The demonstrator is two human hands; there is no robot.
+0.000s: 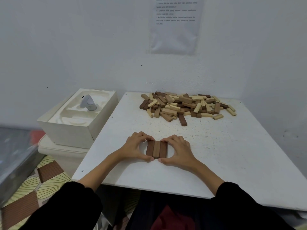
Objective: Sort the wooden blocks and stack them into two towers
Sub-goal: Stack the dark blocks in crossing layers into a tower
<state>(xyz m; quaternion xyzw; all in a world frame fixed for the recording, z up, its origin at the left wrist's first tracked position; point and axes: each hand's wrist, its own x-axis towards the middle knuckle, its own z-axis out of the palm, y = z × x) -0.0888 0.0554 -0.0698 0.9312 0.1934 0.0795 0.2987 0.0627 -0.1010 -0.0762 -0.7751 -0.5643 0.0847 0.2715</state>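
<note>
I see both hands on the row of three brown wooden blocks (156,149), which lies flat on the near-middle of the white tabletop (216,155). The middle block is paler than the two outer ones. Left hand (134,147) curls round the row's left side and right hand (178,149) round its right, each with its thumb at the near end and bent fingers at the far end. The far ends of the blocks are hidden under the fingertips. Black sleeves (66,205) cover the forearms and run out of frame at the bottom. The loose pile of light and dark wooden blocks (186,106) sits at the far edge by the wall, well apart from the hands. It's too jumbled for me to count. The printed sheet (174,25) on the wall is cut off at the top and its text is too blurred to read. Left of the table is an open white cardboard box (69,128) with a small grey-white gadget (88,102) inside; I can't tell what it is. Bare tabletop lies between the row and the pile and out to the right. The near edge is just behind the wrists. The row is nearer the table's left edge than its right.
</note>
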